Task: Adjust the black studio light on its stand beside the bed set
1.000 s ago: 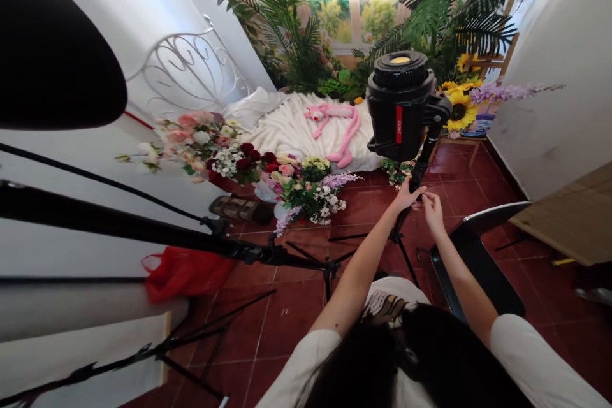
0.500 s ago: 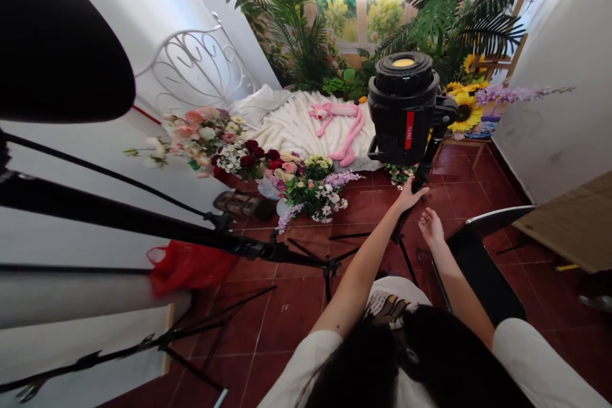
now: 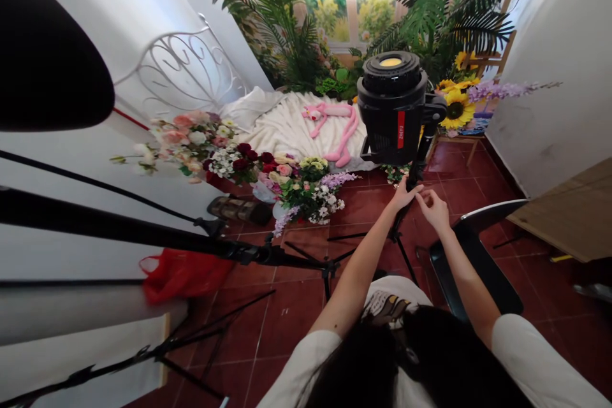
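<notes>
A black studio light (image 3: 394,111) with a red label marked ZHEYU is mounted on a black light stand (image 3: 396,224). My left hand (image 3: 404,195) wraps round the stand's pole just beneath the light, its thumb pointing right. Close by on the right, my right hand (image 3: 434,210) is closed in a pinch, thumb and fingers drawn together at the side of the pole. Whatever lies between those fingertips is too small and covered to make out. The stand's legs spread over the red floor tiles below.
Another stand's black pole (image 3: 191,237) crosses from the left under a large dark lamp shade (image 3: 52,44). Bouquets (image 3: 306,188) stand before a bed with a white blanket (image 3: 272,124) and a pink plush toy (image 3: 335,111). A black chair (image 3: 478,268) is at right, a red bag (image 3: 184,273) at left.
My right hand has moved up and left to the pole, its fingers closing into a pinch. My left hand stays on the stand. The whole view has shifted slightly.
</notes>
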Available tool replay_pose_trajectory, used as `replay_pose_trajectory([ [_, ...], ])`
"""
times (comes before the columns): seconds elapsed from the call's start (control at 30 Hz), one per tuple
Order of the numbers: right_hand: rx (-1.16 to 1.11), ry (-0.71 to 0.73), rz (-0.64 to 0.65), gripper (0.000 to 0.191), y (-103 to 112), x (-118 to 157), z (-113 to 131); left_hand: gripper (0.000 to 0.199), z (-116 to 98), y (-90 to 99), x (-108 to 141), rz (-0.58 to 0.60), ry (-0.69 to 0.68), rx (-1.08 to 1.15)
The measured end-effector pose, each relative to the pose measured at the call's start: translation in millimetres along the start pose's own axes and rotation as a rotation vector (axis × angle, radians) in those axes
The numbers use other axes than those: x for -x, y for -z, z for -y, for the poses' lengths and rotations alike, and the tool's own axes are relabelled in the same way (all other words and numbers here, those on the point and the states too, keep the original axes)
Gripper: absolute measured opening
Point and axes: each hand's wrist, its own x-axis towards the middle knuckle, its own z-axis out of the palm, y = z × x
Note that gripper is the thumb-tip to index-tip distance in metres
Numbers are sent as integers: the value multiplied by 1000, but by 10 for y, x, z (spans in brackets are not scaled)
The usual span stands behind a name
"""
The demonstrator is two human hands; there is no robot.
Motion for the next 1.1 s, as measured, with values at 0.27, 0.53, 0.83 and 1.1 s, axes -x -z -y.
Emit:
replay_pose_trajectory([
  [0.27,-79,-174,162,68,-148,-59,-89,55,112,-25,-4,95,114,80],
  [0.53,-16,-59,-38,37,-11,-8,40,47,84,12,-27,22,4,1],
  [0.83,189,-122,-24,30,7,65,270,50,86,8,-17,34,28,10],
  [1.1,257,-171,-79,32,-62,99,286,48,108,29,-25,26,-3,-14],
])
